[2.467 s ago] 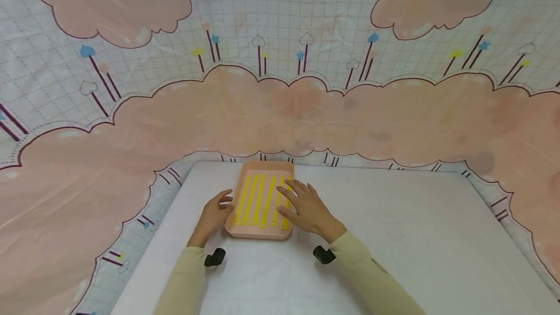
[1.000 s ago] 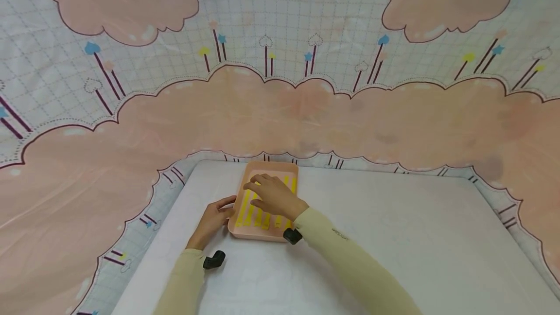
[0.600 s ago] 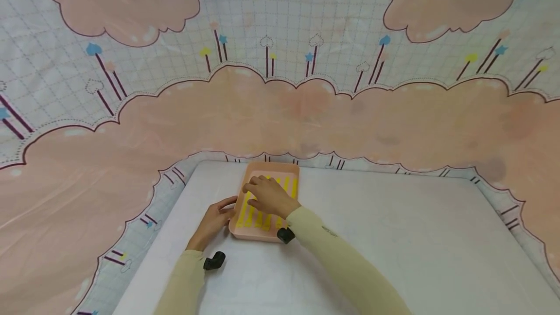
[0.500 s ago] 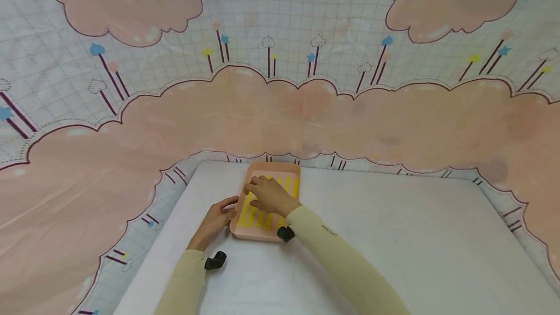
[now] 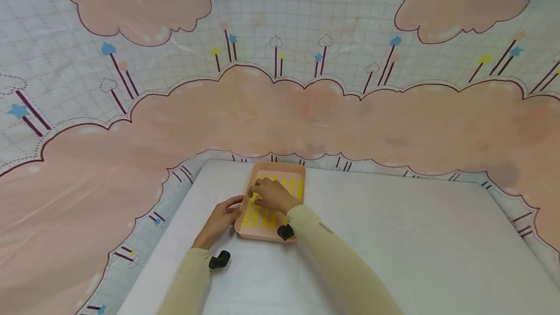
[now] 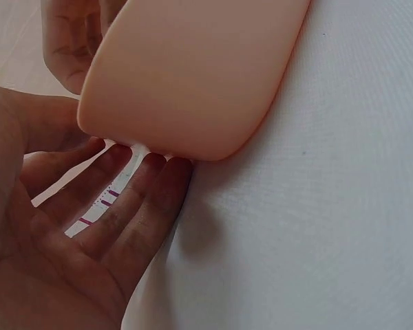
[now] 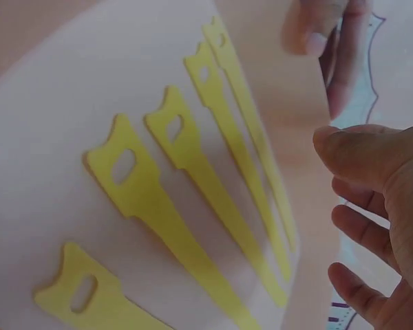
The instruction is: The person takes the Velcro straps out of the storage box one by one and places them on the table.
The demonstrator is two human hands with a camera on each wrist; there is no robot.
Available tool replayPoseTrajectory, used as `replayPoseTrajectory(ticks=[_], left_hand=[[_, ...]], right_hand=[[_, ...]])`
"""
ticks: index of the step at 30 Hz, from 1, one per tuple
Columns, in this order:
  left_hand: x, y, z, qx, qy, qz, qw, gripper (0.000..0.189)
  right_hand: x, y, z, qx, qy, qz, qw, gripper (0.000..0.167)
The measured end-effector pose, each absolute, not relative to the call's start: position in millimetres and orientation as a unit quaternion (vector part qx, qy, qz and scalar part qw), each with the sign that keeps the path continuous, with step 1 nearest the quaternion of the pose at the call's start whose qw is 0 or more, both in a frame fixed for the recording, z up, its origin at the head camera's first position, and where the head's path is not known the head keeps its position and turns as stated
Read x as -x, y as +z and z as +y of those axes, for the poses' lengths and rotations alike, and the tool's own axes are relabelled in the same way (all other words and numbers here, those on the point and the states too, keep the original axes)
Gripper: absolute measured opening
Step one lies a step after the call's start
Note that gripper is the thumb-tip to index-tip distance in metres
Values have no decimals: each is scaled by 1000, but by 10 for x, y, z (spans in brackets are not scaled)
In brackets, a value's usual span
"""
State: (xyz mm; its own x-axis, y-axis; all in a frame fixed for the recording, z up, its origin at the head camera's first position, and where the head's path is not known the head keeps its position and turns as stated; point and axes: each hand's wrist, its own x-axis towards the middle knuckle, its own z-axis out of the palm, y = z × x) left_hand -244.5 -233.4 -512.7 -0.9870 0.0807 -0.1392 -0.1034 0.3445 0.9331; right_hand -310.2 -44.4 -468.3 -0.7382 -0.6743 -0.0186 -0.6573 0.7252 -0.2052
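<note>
Several yellow hook-and-loop cable ties [image 7: 179,137] lie side by side in a shallow peach tray [image 5: 280,165], their slotted heads toward the near end. My left hand [image 5: 220,218] holds the tray's left rim. Its thumb reaches over the edge and the other fingertips rest against the outer wall in the left wrist view. Over the tray's left half hovers my right hand [image 5: 274,196], thumb and fingers bent and apart, with nothing visible between them. It hides part of the ties beneath it.
The tray stands on a white table [image 5: 393,237] near its back edge. A patterned cloth backdrop [image 5: 332,120] rises behind. A black wrist camera [image 5: 219,259] hangs by the left sleeve, another black camera [image 5: 286,232] by the right.
My right hand has moved left from the tray's right side to above its left ties. The left hand has come against the left rim. The head view has shifted slightly.
</note>
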Motion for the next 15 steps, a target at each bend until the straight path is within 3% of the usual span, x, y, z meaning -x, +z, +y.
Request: replayPoseTrajectory(ticks=[15], left_hand=[[2454, -5168, -2332, 7, 562, 824, 67, 48]], right_hand=[[3217, -4923, -518, 367, -109, 923, 36, 17]])
